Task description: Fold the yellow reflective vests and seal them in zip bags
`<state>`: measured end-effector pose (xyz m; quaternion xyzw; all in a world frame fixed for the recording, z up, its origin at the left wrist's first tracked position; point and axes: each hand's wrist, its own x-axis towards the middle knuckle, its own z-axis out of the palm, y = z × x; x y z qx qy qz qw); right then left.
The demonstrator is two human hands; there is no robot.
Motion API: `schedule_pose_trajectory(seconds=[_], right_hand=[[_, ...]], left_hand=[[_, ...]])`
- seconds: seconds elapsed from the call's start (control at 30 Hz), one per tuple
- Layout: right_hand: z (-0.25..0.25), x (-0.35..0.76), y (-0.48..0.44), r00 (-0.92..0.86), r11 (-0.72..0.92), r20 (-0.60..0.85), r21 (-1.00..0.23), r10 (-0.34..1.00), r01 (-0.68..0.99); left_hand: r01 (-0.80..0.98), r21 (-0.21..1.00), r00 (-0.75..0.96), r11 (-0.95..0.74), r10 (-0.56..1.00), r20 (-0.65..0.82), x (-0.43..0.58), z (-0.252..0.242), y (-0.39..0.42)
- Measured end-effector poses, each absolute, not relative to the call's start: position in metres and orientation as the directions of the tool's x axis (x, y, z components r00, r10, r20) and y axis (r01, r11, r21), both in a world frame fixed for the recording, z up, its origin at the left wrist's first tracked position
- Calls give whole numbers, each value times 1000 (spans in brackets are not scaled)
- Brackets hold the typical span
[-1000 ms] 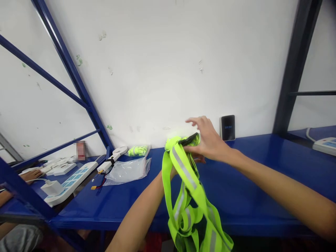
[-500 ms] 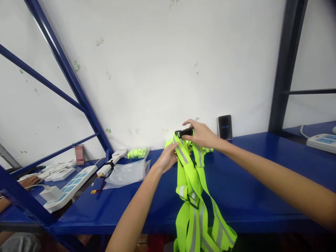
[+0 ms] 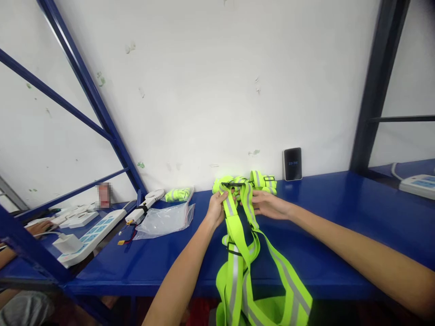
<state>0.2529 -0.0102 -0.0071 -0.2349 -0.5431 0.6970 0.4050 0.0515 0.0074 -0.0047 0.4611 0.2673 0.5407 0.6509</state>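
my left hand (image 3: 216, 207) is closed, thumb and fingers pinching one of the reflective straps (image 3: 242, 233) just below a black buckle (image 3: 234, 184). my right hand (image 3: 270, 206) is looser, fingers stretched out against the other side of the same tangle; i can't tell whether they grip the webbing or only touch it. the straps rise above the blue tabletop (image 3: 326, 226) between both hands, then spill down over its front edge.

that overhang worries me most: its weight could drag everything downward if the left pinch slackened. the loops cross one another around a black slider (image 3: 234, 250), so a hard pull on one length might cinch a knot or twist the webbing. a second bundle (image 3: 265, 182) of similar bands sits close behind, near enough to snag; a tug on it could knock the upright clock (image 3: 292, 164) beside it.
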Motion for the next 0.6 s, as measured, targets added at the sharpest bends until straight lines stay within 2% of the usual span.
schedule_pose_trajectory(seconds=[0.17, 0.27, 0.37, 0.5, 0.6], right_hand=[[-24, 243, -2, -284, 66, 136, -968, 949, -241], [-31, 234, -2, -118, 205, 232, -956, 965, -209], [-34, 228, -7, 35, 327, 325, -938, 945, -119], [-39, 227, -14, 119, 346, 350, -937, 929, 54], [-40, 228, -18, 89, 420, 450, -876, 889, 238]], left_hand=[[-449, 893, 249, -41, 954, 169, 59, -20, 4], [-437, 899, 220, -34, 965, 143, 63, -24, 2], [-442, 896, 292, 38, 951, 103, 63, -24, -4], [-460, 879, 421, 130, 903, 87, 64, -21, -10], [-429, 896, 382, 119, 922, 61, 68, -26, -8]])
